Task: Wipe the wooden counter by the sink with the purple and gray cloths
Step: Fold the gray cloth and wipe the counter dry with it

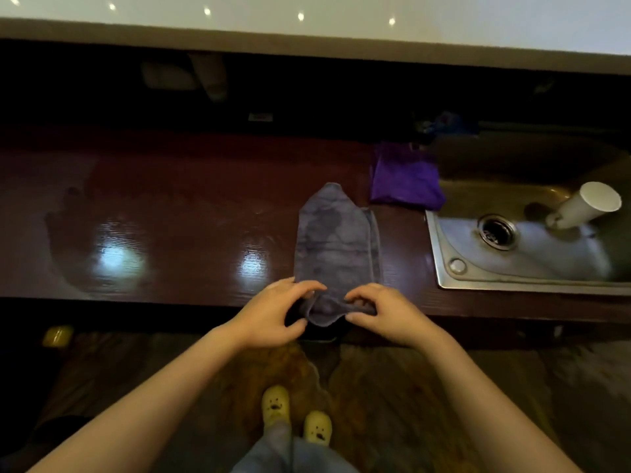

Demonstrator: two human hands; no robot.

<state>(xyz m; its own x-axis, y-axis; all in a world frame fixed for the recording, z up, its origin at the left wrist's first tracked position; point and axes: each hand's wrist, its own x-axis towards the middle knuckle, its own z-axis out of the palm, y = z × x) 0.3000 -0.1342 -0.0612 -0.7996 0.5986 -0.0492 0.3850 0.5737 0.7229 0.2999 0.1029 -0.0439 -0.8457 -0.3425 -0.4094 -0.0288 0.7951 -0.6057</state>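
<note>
While both my hands pinch the near end of the gray cloth (pixel 336 240) at the counter (pixel 191 206) edge, left hand (pixel 273 312) and right hand (pixel 382 312) close together, the cloth runs long, straight up the frame. Upper right of it lies the purple cloth (pixel 404 179), beside the sink (pixel 532 247), which holds a cup (pixel 587 204).

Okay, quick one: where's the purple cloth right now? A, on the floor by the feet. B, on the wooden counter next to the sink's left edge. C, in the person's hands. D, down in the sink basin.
B: the purple cloth lies folded on the wooden counter beside the sink, while both hands pinch the gray cloth.
</note>
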